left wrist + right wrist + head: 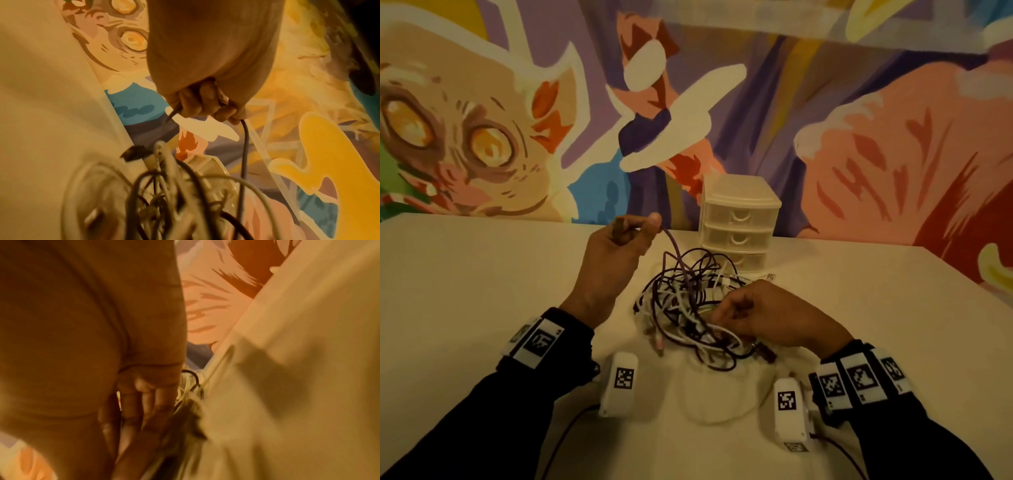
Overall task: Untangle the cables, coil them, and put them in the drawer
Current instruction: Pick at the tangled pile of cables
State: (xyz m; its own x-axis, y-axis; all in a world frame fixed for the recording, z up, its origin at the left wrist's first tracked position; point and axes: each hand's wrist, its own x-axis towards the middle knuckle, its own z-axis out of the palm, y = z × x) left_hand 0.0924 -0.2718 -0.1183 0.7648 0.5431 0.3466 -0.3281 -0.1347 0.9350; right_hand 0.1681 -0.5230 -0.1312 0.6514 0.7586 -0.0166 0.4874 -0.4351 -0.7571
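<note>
The untangling step is judged to be in hand: one end of a thin purple cable [677,255] is pinched and held raised by the left hand [616,246], while the knotted heap of purple and white cables [688,308] near the middle of the pale tabletop [482,274] is picked at by the curled fingers [726,308] of the right hand [767,313], though what they grasp cannot be told. The next move is judged to call for a gentle pull that draws the strand out without tightening the knot. A small translucent white three-drawer unit [738,222], all drawers closed, stands at the tabletop's far edge before a brightly painted mural wall [859,137].
</note>
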